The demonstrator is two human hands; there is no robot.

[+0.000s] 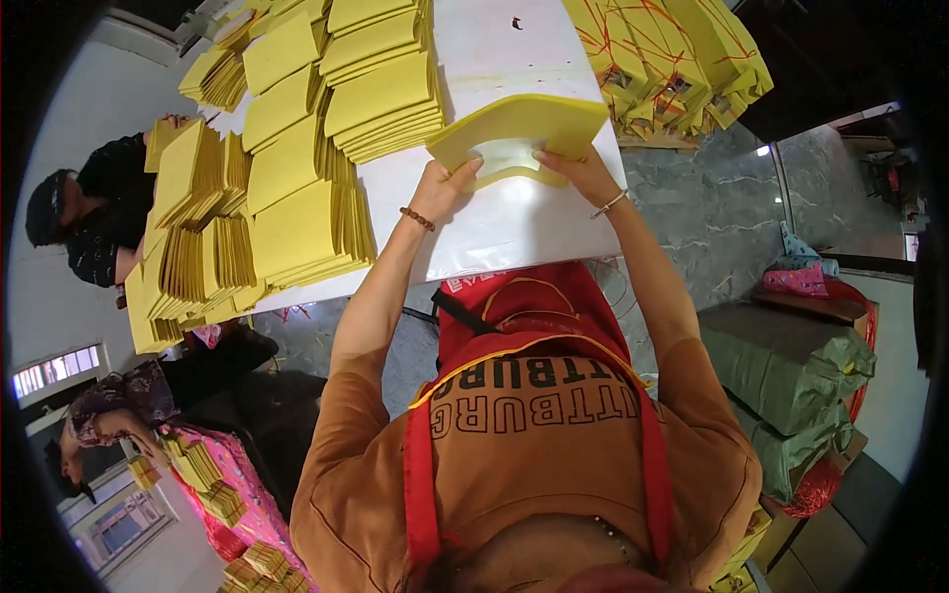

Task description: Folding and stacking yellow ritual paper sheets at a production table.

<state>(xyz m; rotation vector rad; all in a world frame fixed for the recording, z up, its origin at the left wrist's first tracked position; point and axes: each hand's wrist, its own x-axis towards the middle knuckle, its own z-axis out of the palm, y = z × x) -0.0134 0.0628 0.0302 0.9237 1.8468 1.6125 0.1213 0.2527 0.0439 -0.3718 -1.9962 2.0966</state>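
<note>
A bent yellow paper sheet [519,121], or a thin stack of them, is raised over the white table top [524,222]. My left hand [447,188] is closed on its left end, with the thumb on the near face. At the other end my right hand [581,176] grips it the same way. The sheet bows between both hands, and its lower yellow edge curves close to the table. Most of my fingers are hidden behind the paper. Fanned stacks of yellow paper [386,104] lie just to the left of my left hand.
More yellow stacks [292,222] cover the table's left part. Bundles tied with red string [672,59] stand at the far right. A person in dark clothing [99,203] is at the left edge, another person's arm [109,425] below. Green wrapped packages [791,366] sit on my right.
</note>
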